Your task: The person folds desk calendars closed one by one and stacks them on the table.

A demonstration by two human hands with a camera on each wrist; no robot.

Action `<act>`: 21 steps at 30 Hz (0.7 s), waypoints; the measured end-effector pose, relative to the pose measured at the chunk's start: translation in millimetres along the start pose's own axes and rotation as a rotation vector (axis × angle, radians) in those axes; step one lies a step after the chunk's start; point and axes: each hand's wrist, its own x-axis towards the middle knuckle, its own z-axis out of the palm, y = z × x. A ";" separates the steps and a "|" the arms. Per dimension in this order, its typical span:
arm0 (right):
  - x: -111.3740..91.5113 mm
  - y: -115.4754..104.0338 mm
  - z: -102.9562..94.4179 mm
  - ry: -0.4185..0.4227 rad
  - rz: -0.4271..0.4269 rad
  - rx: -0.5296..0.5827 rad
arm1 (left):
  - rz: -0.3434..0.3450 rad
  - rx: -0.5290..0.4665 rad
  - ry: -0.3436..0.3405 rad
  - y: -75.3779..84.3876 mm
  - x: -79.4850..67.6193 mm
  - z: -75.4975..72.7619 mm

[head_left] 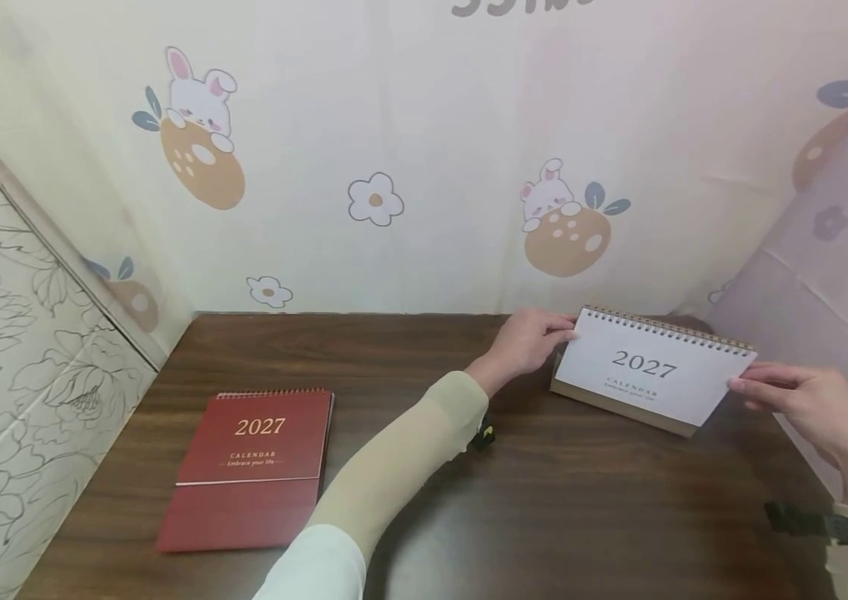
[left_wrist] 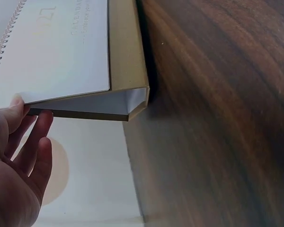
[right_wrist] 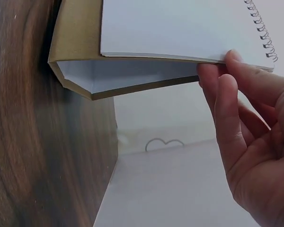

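Note:
A white 2027 desk calendar [head_left: 641,375] with a spiral-bound top and a tan card stand is at the back right of the table, its cover facing me. My left hand [head_left: 524,342] pinches its left side edge near the top. On the opposite side, my right hand [head_left: 814,408] pinches the right edge, thumb in front. Both wrist views show the stand spread into a hollow wedge, with the thumb on the white pages [right_wrist: 165,33] and fingers behind. A red 2027 desk calendar [head_left: 258,450] lies at the left, touched by neither hand.
The brown wooden table [head_left: 544,517] meets a curtain [head_left: 439,167] printed with rabbits and flowers along its back edge. A pale purple cloth [head_left: 836,275] hangs close beside the right hand. Flower-patterned white panels [head_left: 18,367] border the left side.

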 end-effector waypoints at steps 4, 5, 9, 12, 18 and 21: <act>-1.9 -8.1 4.0 0.013 0.009 0.044 | -0.015 0.005 0.001 0.7 -2.8 -7.7; -2.0 -10.8 5.6 0.013 0.014 0.051 | -0.017 0.008 0.004 0.2 -3.6 -9.8; -1.2 -23.1 13.4 0.015 0.026 0.043 | -0.013 0.003 0.020 -3.3 -9.7 -20.3; -0.4 -32.9 19.8 0.026 0.000 -0.040 | 0.005 -0.006 0.033 -8.1 -16.5 -28.9; 3.6 -52.1 34.2 0.023 -0.069 -0.134 | 0.026 -0.029 0.058 -19.8 -36.9 -47.6; 5.9 -65.1 43.7 0.023 -0.090 -0.135 | 0.032 -0.054 0.094 -26.4 -51.0 -57.5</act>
